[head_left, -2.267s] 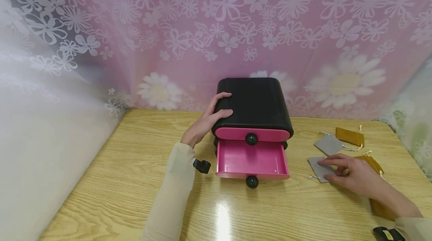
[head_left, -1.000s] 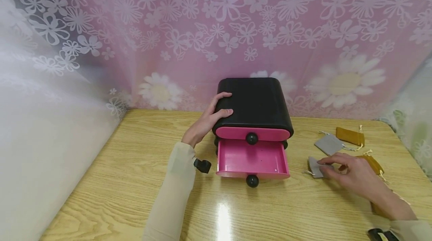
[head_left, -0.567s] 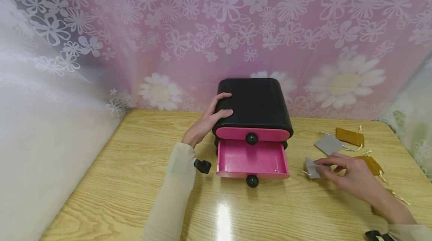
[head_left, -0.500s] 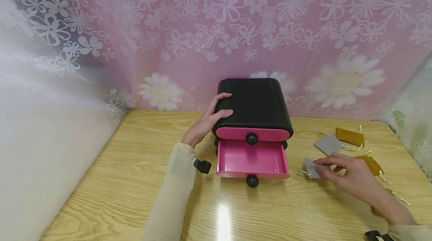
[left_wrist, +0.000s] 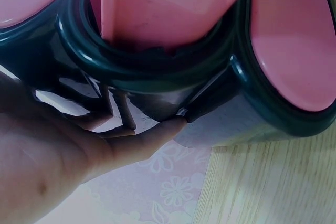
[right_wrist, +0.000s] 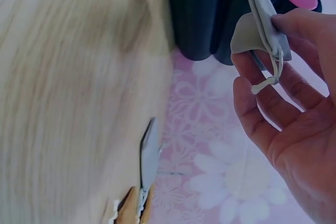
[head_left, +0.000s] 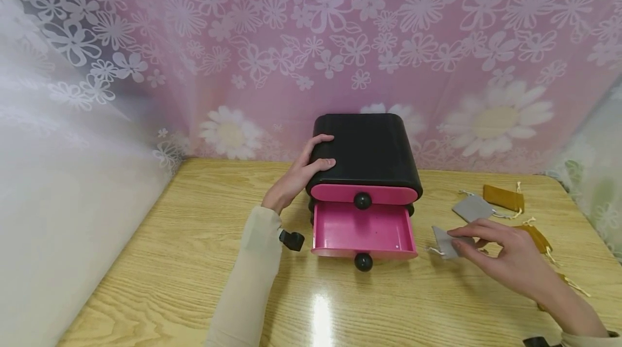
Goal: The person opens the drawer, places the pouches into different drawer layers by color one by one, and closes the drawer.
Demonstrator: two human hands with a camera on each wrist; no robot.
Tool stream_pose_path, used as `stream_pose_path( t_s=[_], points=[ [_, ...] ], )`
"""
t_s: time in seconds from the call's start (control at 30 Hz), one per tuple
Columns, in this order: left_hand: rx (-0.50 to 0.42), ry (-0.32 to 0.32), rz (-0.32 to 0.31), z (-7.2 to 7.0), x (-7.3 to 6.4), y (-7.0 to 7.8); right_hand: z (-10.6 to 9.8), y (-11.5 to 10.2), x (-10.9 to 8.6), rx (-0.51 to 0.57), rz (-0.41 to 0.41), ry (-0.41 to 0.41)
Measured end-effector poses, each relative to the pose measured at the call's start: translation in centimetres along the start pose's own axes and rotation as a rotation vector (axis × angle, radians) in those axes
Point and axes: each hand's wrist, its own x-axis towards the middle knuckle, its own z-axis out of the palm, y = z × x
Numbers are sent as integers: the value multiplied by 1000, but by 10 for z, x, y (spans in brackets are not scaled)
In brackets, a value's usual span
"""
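A black drawer unit with pink drawers [head_left: 366, 147] stands at the back of the wooden table in the head view. Its lower pink drawer [head_left: 359, 228] is pulled out, with a black knob in front; the drawer above is closed. My left hand [head_left: 293, 179] rests on the unit's left top edge, thumb and a finger lying on top. In the left wrist view, the fingers [left_wrist: 152, 139] press against the black casing. To the right of the drawer, my right hand [head_left: 507, 255] pinches a small grey drawstring pouch [head_left: 442, 240] between thumb and fingers. The right wrist view shows this pouch [right_wrist: 268, 22] raised, its cord dangling.
Beyond my right hand lie another grey pouch [head_left: 472, 208] and a mustard pouch [head_left: 502, 198]. A second mustard pouch [head_left: 535, 236] is partly behind the hand, and one more is mostly hidden under the forearm. A floral pink curtain [head_left: 272, 82] hangs behind the table.
The right hand has taken hold of the grey pouch, tilted it up off the table and shifted it slightly left towards the drawer. The left hand stays on the unit.
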Motion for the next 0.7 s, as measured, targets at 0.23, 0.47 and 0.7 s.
stream_pose_path(
  t_s=[0.23, 0.47, 0.7],
  points=[
    [-2, 2, 9, 0, 0, 0, -5, -14, 4, 12, 23, 26],
    [1, 4, 8, 0, 0, -1, -1, -23, 11, 74, -29, 64],
    [7, 11, 14, 0, 0, -1, 8, -31, 23, 172, -41, 47]
  ],
)
